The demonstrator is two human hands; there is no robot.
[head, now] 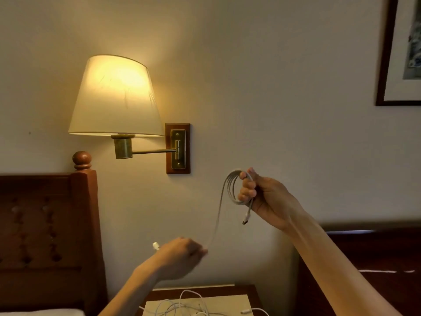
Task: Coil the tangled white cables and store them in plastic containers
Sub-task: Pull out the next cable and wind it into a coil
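Note:
My right hand (262, 197) is raised in front of the wall and grips a small coil of white cable (230, 190), several loops around its fingers. A USB plug (246, 218) dangles from the coil. One loose strand runs down and left to my left hand (182, 254), which pinches it; the cable's other plug (155, 245) sticks out past that hand's left side. Below, more tangled white cables (189, 304) lie on a pale sheet on the bedside table (252, 290). No plastic container is in view.
A lit wall lamp (115, 96) on a brass arm hangs above left. A dark wooden headboard (47, 224) stands at the left, dark furniture (376, 258) at the right, and a framed picture (401, 51) at the upper right.

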